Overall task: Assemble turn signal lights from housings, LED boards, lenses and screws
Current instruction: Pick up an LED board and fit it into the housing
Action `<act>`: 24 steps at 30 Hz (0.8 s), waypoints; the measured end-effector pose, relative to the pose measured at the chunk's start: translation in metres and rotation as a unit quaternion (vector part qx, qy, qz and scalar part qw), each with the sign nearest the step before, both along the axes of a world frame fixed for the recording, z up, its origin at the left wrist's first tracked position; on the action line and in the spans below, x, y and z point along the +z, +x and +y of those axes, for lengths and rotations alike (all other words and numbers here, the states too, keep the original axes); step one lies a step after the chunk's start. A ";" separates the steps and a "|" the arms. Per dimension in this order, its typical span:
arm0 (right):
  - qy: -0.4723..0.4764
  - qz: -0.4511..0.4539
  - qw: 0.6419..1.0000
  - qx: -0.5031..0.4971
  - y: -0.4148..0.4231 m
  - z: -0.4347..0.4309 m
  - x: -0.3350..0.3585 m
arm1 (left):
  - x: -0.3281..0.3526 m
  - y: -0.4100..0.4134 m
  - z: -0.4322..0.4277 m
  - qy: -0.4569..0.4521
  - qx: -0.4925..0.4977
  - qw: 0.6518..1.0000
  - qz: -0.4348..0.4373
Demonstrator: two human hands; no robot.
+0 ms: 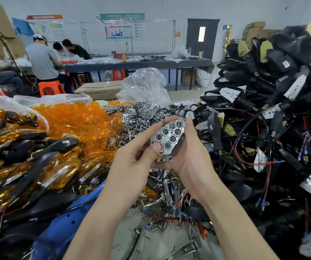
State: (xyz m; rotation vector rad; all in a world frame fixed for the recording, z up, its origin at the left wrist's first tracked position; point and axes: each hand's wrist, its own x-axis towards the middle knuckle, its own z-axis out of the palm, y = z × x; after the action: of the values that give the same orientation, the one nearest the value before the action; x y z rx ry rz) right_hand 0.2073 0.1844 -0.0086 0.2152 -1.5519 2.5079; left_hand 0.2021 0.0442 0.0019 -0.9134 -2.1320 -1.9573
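A chrome reflector plate (169, 136) with several hexagonal cups sits between both hands at the centre of the view. My left hand (137, 158) pinches its lower edge, thumb pressed on the face. My right hand (190, 156) curls round its right side and top, cradling what looks like a black housing beneath it, mostly hidden. Loose orange lenses (76, 121) are heaped to the left. More chrome reflectors (141, 113) lie behind the hands. Black housings with LED boards and wires (272, 94) pile high on the right. Small screws (151, 228) are scattered near the front.
Finished amber lights with black stems (29, 166) cover the left. A blue power screwdriver (63, 226) lies at the lower left. A clear plastic bag (145, 87) and a cardboard box (100, 91) stand behind. People sit at a long table (132, 65) in the background.
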 end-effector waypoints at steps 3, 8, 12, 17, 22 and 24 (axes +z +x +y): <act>-0.003 0.005 1.000 0.010 0.001 -0.001 0.001 | 0.001 0.001 -0.001 0.008 -0.007 1.000 0.003; -0.010 0.000 1.000 0.015 0.001 0.000 0.001 | 0.000 0.001 -0.001 0.027 -0.012 1.000 -0.006; -0.001 0.009 1.000 0.022 0.001 0.000 0.002 | 0.002 0.002 -0.001 0.025 -0.007 1.000 -0.012; -0.004 0.014 1.000 0.024 0.003 0.001 0.003 | 0.001 0.002 0.003 0.037 0.005 0.999 -0.024; -0.007 0.008 1.000 0.022 0.004 0.002 0.005 | 0.001 0.002 0.006 0.039 0.029 0.998 -0.042; -0.007 0.012 1.000 0.024 0.005 0.001 0.006 | 0.002 0.003 0.006 0.036 0.037 0.998 -0.042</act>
State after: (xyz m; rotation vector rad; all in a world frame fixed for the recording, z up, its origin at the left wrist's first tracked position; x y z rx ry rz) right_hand 0.2123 0.1856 -0.0027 0.2813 -1.5372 2.5426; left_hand 0.2053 0.0506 0.0036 -0.7429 -2.0908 -2.0556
